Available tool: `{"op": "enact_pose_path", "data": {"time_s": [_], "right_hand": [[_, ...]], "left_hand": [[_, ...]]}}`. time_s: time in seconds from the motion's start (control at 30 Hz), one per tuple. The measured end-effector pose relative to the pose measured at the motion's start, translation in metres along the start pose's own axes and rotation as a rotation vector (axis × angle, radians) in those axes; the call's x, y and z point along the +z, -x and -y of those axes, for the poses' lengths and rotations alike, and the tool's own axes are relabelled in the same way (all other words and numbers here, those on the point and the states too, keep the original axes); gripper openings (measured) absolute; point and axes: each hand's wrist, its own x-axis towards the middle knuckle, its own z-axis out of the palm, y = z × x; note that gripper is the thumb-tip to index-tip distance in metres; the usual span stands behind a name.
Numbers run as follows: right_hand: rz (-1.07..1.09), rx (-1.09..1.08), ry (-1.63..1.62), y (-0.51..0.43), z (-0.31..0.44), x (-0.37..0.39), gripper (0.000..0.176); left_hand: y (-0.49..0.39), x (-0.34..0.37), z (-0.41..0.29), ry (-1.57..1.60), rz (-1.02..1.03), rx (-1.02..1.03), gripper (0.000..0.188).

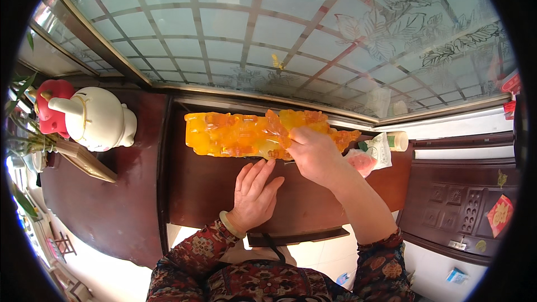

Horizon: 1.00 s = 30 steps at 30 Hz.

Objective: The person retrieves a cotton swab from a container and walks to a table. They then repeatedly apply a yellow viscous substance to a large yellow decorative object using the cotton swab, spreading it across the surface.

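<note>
A long translucent yellow-orange ornament (226, 132), with a carved, knobbly surface, lies across the dark wooden cabinet top (205, 188) before me. My right hand (314, 155) is closed on an orange translucent piece (276, 128) at the ornament's right half. Whether this piece belongs to the ornament or is separate, I cannot tell. The right fingertips are partly hidden behind the hand. My left hand (255, 195) rests palm down, nearer to me. Its fingers are extended and hold nothing; their tips reach the ornament's near edge.
Left stand a white figurine (98, 119) and a red figurine (52, 107), beside a wooden object (86, 159) and plants. At right are a pink item (360, 162), a white packet (381, 150) and a pale-lidded jar (397, 141). A patterned glass partition (226, 25) rises behind the ornament.
</note>
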Motion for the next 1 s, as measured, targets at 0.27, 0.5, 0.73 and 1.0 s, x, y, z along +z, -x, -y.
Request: {"op": "enact_pose_path", "data": {"time_s": [0.27, 0.5, 0.73, 1.0], "right_hand": [[-0.349, 0.214, -0.042, 0.028, 0.036, -0.013, 0.025], [-0.49, 0.143, 0.074, 0.044, 0.07, 0.034, 0.033], [-0.424, 0.235, 0.239, 0.03, 0.072, 0.063, 0.031], [-0.454, 0.33, 0.168, 0.016, 0.079, 0.067, 0.029]], "left_hand": [[0.012, -0.006, 0.01, -0.026, 0.056, -0.022, 0.033], [0.012, -0.006, 0.013, -0.07, 0.092, -0.051, 0.033], [0.015, -0.003, 0.017, -0.102, 0.078, -0.059, 0.033], [0.015, -0.005, 0.017, -0.087, 0.068, -0.057, 0.03]]}}
